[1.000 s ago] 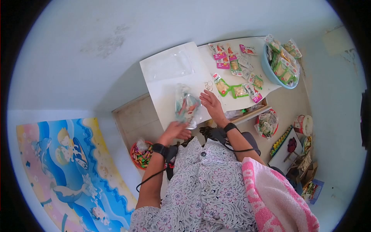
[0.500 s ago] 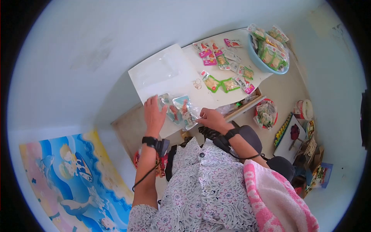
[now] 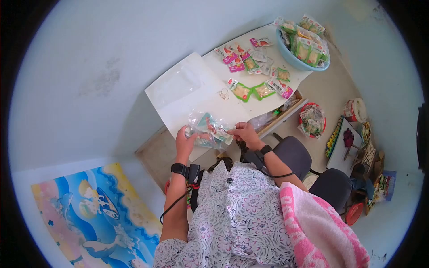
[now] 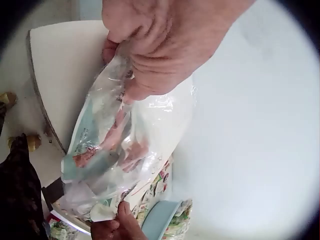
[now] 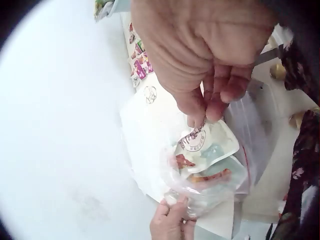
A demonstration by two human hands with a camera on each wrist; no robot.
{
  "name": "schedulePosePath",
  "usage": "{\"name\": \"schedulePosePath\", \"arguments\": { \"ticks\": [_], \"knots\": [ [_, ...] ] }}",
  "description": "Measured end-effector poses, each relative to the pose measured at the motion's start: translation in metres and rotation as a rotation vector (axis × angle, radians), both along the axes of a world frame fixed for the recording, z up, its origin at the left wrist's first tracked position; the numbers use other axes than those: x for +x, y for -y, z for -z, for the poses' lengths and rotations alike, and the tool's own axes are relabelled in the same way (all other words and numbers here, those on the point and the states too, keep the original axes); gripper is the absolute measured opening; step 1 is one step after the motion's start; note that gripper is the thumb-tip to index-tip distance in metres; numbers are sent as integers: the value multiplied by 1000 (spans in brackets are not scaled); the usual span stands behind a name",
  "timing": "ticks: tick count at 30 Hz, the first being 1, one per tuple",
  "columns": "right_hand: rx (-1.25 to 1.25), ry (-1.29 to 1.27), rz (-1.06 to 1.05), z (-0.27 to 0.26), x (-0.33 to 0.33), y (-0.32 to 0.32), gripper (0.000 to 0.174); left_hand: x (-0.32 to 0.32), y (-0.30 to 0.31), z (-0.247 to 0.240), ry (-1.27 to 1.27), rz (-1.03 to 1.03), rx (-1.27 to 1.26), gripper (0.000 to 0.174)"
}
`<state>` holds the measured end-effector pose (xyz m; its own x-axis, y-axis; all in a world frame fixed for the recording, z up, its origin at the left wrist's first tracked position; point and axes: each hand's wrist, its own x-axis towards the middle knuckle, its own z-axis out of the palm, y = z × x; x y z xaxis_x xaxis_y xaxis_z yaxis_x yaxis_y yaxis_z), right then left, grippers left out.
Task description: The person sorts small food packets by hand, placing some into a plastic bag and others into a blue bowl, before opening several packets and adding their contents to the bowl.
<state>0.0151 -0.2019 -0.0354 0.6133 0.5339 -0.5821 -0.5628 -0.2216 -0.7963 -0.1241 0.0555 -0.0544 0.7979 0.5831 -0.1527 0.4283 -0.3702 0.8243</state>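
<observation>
My left hand (image 3: 184,145) grips one end of a clear plastic bag (image 4: 112,130) at the near corner of the white table (image 3: 208,82). Opposite it, my right hand (image 3: 246,135) pinches the pale printed end of a flat snack packet (image 5: 200,145) with a round stamp. Clear film covers this packet's lower part. A second packet (image 5: 220,175), teal with a reddish-brown strip of food, lies beneath it and overlaps it. My left fingers (image 5: 172,217) hold the gathered film at the far end in the right wrist view.
A flat clear bag (image 3: 178,82) and rubber bands (image 3: 224,94) lie on the table. Several green and pink snack packets (image 3: 241,91) are spread farther right, before a full blue basin (image 3: 297,62). A drawer (image 3: 286,117) stands pulled out above a red basket (image 3: 325,127); a dark chair (image 3: 292,156) is nearby.
Half a second ago the two packets lay side by side, left fingers extended beside them. Now the packets overlap, and my left hand has taken hold of the bag's end. The head view has shifted.
</observation>
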Motion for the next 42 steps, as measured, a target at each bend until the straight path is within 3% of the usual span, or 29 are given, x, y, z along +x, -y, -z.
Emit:
{"name": "schedulePosePath", "arguments": {
  "ticks": [4, 7, 8, 11, 14, 17, 21, 23, 25, 31, 34, 37, 38, 40, 42],
  "knots": [
    [121, 69, 113, -5, 3, -13, 19, -7, 3, -2, 56, -35, -182, 56],
    [14, 335, -90, 7, 14, -17, 17, -13, -2, 10, 60, 2, -107, 57],
    [35, 278, -104, 6, 19, -19, 16, -10, -3, 14, 64, 31, -46, 57],
    [66, 178, -99, -7, 20, -23, 16, -6, 2, -12, 16, -32, -308, 58],
    [49, 197, -21, -15, 16, -37, 17, -3, 12, -22, -88, -51, 474, 64],
    [9, 213, 16, 3, 10, -37, 17, 14, 21, -66, 52, 15, 676, 68],
    [97, 185, 46, 6, 1, -35, 14, 36, 47, -92, 17, 171, 539, 62],
    [-44, 507, 32, 16, 0, -37, 13, 42, 61, -88, 44, 252, 592, 59],
    [-264, 879, 40, 3, -4, -45, 14, 45, 64, -87, -4, 236, 543, 44],
    [-263, 1297, -18, -51, -5, -51, 14, 46, 50, -69, 54, 155, 339, 23],
    [-256, 998, -12, -43, -11, -60, 14, 49, 53, -77, 179, 196, 398, 16],
    [94, 552, 13, 8, -7, -66, 11, 61, 75, -102, 308, 296, 415, 9],
    [224, 412, 53, -10, -13, -68, 12, 64, 81, -107, 323, 330, 389, 8],
    [79, 514, -36, -39, -23, -65, 15, 65, 87, -109, 325, 356, 336, 6],
    [39, 419, -203, -23, -8, -61, 27, 65, 88, -108, 306, 355, 276, 6]
  ]
}}
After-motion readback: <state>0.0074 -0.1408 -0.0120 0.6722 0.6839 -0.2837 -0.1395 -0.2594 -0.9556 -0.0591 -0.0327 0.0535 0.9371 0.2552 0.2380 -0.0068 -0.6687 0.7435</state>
